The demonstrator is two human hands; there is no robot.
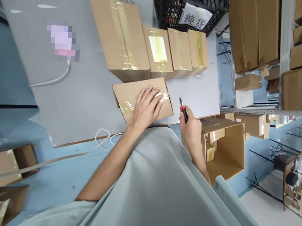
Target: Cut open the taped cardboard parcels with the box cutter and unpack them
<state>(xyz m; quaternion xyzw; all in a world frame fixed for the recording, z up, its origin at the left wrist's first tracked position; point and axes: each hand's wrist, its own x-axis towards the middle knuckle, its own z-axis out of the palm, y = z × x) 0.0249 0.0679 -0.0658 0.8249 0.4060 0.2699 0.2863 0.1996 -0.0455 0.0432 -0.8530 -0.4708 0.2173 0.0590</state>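
A taped cardboard box [126, 91] lies at the table's front edge, turned slightly. My left hand [147, 106] rests flat on its top with the fingers spread, partly over the clear tape strip. To the right of the box, my right hand [191, 123] is closed around a red and black utility knife [183, 111]. The knife's tip points away from me, apart from the box. Just behind the box stands a row of taped cartons: a large one [119, 33], one with a white label [158, 47], and two smaller ones [179, 50] [198, 49].
A black plastic crate [166, 12] with a paper sign stands at the back. On the grey table [72, 112] lie a pixelated object [61, 39] and a white cable [63, 77]. An open carton [230, 147] holding small boxes stands at right, near loaded shelves [284, 56].
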